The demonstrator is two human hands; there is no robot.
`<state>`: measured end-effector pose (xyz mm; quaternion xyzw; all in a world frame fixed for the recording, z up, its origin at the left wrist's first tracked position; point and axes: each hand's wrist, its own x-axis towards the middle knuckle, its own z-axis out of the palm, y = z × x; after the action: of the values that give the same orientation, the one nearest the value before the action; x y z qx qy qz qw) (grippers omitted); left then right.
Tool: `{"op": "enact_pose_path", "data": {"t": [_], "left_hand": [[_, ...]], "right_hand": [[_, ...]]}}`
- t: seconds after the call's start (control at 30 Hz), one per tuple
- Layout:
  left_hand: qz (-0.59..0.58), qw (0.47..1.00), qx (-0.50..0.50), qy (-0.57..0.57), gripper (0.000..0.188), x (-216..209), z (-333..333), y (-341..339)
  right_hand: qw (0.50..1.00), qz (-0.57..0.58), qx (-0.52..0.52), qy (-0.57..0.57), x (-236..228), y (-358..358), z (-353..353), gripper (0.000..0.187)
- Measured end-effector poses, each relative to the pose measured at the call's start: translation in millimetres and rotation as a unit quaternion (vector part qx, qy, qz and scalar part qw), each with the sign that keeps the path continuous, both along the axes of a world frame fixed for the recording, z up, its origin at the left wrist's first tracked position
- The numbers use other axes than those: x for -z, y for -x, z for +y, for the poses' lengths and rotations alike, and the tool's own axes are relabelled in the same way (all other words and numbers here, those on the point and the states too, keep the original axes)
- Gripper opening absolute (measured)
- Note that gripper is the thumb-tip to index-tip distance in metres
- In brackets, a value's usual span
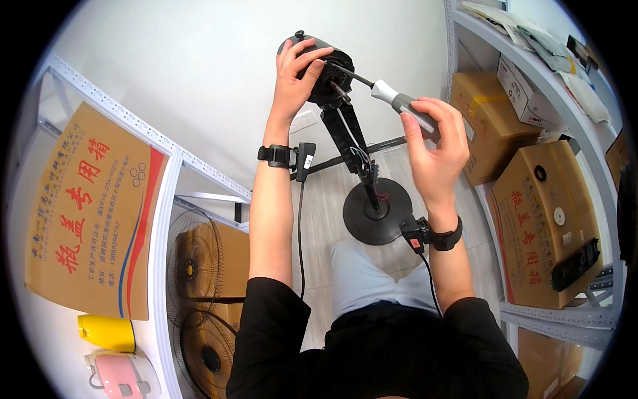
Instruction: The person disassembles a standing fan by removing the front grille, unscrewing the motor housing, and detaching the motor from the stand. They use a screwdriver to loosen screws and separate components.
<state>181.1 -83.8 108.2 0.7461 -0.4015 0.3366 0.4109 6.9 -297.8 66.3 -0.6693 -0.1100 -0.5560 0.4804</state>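
Observation:
A partly opened pedestal fan stands upright in front of me, its round black base [392, 223] on the floor. Wires hang exposed along its open black neck [340, 130]. My left hand [296, 76] grips the dark motor housing [340, 58] at the top, with fingers spread over it and the thumb near its front. In my right hand [438, 143] is a screwdriver [385, 91] with a grey and white handle. Its shaft points up and left into the motor front, close to my left thumb; the tip's exact contact is hidden.
Metal shelving flanks both sides. On the left are a large cardboard box [100, 213], a yellow container [106, 332], a pink appliance [116, 374] and wire fan grilles [194, 266]. The right shelves hold cardboard boxes [485, 120], one bearing a black plastic part [575, 265] and small round parts.

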Motion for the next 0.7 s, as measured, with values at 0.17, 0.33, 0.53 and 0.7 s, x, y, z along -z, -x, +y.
{"op": "enact_pose_path", "data": {"t": [0.17, 0.33, 0.53, 0.7], "left_hand": [[-0.011, 0.999, -0.009, -0.036, 0.019, 1, 6, -5], [-0.013, 1.000, -0.011, -0.022, 0.018, 4, 5, -5], [-0.048, 0.999, -0.026, 0.001, 0.020, 3, -1, -10], [-0.065, 0.997, -0.039, 0.001, 0.021, 4, -6, -8]], "right_hand": [[0.998, 0.020, -0.043, -0.043, -5, 2, -1, 0.019], [0.989, 0.052, -0.095, -0.105, 1, 0, -8, 0.017], [0.993, 0.075, -0.036, -0.086, 5, -2, -12, 0.015], [0.996, 0.076, -0.007, -0.056, 10, -10, -8, 0.016]]}}
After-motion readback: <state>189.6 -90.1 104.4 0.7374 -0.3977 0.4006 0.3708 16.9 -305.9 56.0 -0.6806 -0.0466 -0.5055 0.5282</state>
